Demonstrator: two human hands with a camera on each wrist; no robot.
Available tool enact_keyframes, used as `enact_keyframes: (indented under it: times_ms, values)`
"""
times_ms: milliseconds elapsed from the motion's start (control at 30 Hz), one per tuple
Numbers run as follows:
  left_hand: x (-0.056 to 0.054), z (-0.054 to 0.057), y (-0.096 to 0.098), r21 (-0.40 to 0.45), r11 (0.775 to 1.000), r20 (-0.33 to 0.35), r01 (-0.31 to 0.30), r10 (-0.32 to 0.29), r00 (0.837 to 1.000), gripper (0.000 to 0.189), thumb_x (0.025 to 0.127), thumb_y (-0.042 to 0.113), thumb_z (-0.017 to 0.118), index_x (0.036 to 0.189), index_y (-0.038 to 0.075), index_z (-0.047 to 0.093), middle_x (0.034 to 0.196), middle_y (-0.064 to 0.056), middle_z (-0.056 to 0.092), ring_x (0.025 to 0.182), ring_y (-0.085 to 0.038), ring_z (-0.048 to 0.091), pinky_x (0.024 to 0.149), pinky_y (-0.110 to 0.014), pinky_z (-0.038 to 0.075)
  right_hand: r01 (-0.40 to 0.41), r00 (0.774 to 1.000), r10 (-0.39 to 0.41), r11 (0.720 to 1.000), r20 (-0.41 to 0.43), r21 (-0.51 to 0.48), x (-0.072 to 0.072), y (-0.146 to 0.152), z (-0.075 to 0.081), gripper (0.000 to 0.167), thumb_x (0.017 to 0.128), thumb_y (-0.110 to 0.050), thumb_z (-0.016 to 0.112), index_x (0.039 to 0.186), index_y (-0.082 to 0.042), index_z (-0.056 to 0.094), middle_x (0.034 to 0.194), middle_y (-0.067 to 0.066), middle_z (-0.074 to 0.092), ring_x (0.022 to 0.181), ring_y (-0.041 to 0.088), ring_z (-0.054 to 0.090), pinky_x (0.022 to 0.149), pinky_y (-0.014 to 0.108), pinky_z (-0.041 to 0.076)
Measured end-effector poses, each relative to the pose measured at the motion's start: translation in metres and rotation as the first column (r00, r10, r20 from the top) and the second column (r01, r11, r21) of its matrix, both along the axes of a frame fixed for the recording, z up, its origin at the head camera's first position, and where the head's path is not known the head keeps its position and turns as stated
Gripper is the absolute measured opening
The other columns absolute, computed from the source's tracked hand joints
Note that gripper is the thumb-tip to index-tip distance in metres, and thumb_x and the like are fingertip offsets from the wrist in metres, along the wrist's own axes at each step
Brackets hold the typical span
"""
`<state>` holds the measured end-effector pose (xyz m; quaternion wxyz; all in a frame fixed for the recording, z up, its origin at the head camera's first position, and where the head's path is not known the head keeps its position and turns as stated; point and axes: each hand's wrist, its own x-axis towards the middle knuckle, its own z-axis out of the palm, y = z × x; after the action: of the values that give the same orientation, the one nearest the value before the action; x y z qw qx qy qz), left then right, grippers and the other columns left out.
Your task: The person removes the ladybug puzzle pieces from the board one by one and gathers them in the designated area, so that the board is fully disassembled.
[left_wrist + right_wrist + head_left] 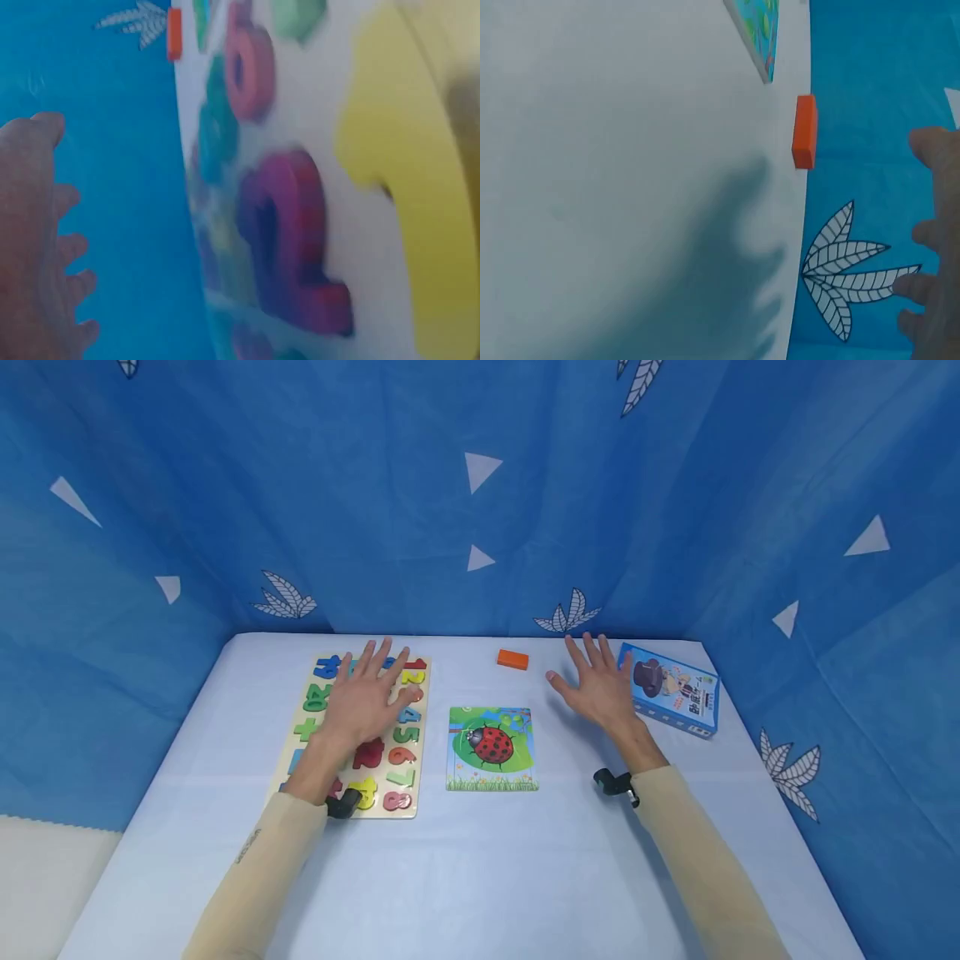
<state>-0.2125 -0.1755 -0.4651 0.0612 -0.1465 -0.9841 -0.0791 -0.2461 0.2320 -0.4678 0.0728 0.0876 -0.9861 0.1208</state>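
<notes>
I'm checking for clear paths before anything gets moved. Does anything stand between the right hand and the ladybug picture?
Nothing visible does: only white table surface shows between the right hand and the ladybug picture. The orange block lies farther back, off the direct line, and the blue box is on the hand's other side.

Dressed in pale beige: a long left sleeve (pixel 251 877) marked along the forearm with small dark lettering (pixel 248 846), too tiny to read, and a matching right sleeve (pixel 705 868). Fitted with a compact black left wrist camera (pixel 343 804) and a black, rounded right wrist camera (pixel 612 782).
</notes>
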Motion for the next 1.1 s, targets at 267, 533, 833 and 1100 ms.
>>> enact_keyframes:
  times_ms: [267,533,833,1100]
  values:
    - [0.018,0.011,0.034,-0.034,0.977,0.027,0.211,-0.210,0.977,0.074,0.100,0.071,0.025,0.162,0.030,0.019,0.170,-0.005,0.008,0.156,-0.029,0.008,0.122,-0.059,0.011,-0.150,0.978,0.183,0.950,0.096,-0.274,0.016,-0.015,0.006,0.073,0.095,-0.065,0.053,0.154,-0.024,0.043,0.154,0.012,0.045,0.141,0.035,0.041,0.111,0.061,0.036]
    - [0.045,0.009,0.072,0.029,0.902,0.096,0.431,-0.432,0.897,0.069,0.101,0.061,0.044,0.160,0.029,0.028,0.169,-0.005,0.013,0.155,-0.031,0.016,0.120,-0.059,0.022,-0.156,0.938,0.261,0.905,0.228,-0.396,0.032,-0.029,-0.005,0.047,0.093,-0.035,0.071,0.132,-0.009,0.065,0.111,0.011,0.065,0.095,0.023,0.060,0.073,0.036,0.053]
    - [0.056,-0.007,0.097,0.031,0.854,0.211,0.519,-0.513,0.832,0.067,0.101,0.060,0.046,0.160,0.031,0.029,0.168,-0.009,0.019,0.154,-0.033,0.018,0.120,-0.056,0.026,-0.149,0.903,0.286,0.908,0.319,-0.392,0.040,-0.035,-0.021,0.041,0.089,-0.031,0.077,0.124,-0.012,0.069,0.101,0.004,0.064,0.087,0.019,0.055,0.074,0.033,0.048]
    - [0.057,-0.020,0.109,0.060,0.865,0.334,0.499,-0.488,0.806,0.065,0.101,0.054,0.051,0.159,0.033,0.031,0.168,-0.010,0.015,0.155,-0.034,0.013,0.119,-0.060,0.024,-0.141,0.904,0.268,0.922,0.333,-0.359,0.043,-0.042,-0.020,0.043,0.087,-0.029,0.080,0.124,-0.010,0.070,0.100,0.007,0.059,0.084,0.019,0.051,0.070,0.032,0.042]
